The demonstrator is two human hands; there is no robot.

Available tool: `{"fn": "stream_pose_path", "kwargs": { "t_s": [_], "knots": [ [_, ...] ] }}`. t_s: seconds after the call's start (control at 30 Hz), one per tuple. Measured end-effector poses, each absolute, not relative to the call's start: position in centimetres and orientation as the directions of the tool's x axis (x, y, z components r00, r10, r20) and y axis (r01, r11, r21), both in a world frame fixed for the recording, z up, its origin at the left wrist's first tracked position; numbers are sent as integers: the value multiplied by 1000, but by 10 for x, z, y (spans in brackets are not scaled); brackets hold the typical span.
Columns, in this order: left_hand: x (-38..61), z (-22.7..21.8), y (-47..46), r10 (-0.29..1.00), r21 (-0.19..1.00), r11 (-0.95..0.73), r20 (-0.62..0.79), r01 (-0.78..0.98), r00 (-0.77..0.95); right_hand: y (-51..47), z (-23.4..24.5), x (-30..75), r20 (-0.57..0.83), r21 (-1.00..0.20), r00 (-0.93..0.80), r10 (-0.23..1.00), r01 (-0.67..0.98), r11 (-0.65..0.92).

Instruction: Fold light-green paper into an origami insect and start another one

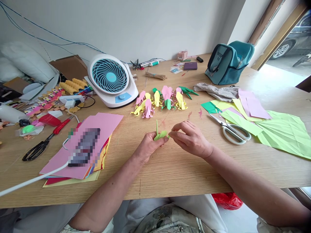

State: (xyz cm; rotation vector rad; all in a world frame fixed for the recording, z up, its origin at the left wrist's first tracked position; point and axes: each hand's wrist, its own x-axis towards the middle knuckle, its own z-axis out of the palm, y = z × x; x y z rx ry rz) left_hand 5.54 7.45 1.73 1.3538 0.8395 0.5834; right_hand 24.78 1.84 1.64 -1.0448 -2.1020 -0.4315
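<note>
Near the middle of the table my left hand [152, 144] is closed on a light green folded paper piece [160, 135], from which a thin strip sticks up. My right hand [188, 136] has its fingers pinched together at the right end of the same green paper. Just beyond both hands stands a group of folded paper figures [167, 94] in pink, yellow and green, several of them with curled strips at their lower ends. Grey-handled scissors [233, 131] lie to the right of my right hand, partly on loose coloured sheets.
A white and blue fan [110, 79] stands at the back left. Pink sheets [110, 121] with a blurred phone on top lie at the left, beside red-handled scissors [48, 139]. Light green paper [286, 132] spreads at the right, below a grey cloth [216, 90] and teal bag [228, 64].
</note>
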Motion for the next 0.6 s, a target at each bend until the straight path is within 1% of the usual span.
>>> {"fn": "stream_pose_path", "kwargs": {
  "t_s": [0.07, 0.13, 0.2, 0.27, 0.33, 0.4, 0.43, 0.5, 0.53, 0.6],
  "knots": [
    [56, 18, 74, 785, 983, 146, -182, 108, 593, 18, 15, 246, 736, -52, -382, 559, 792, 609],
    [57, 18, 73, 790, 984, 140, -178, 111, 586, 17, 15, 243, 731, -113, -351, 586, 784, 610],
    [57, 18, 72, 808, 987, 119, -161, 110, 567, 15, 14, 238, 725, -241, -278, 630, 754, 610],
    [58, 17, 71, 836, 992, 69, -115, 105, 536, 14, 15, 233, 692, -437, -158, 705, 685, 583],
    [58, 17, 70, 863, 993, -20, -42, 117, 503, 13, 15, 228, 582, -649, -37, 812, 582, 491],
    [57, 16, 69, 880, 978, -127, 35, 163, 473, 13, 14, 226, 392, -825, 35, 919, 456, 334],
    [57, 16, 69, 884, 965, -176, 68, 194, 462, 14, 13, 226, 288, -888, 47, 956, 387, 248],
    [57, 16, 69, 890, 938, -244, 115, 247, 442, 16, 12, 227, 124, -961, 37, 992, 255, 110],
    [57, 16, 69, 892, 928, -263, 130, 263, 434, 17, 12, 228, 74, -977, 24, 997, 203, 68],
    [57, 15, 69, 893, 911, -297, 160, 285, 420, 17, 11, 229, 20, -990, 3, 1000, 138, 20]
  ]
}}
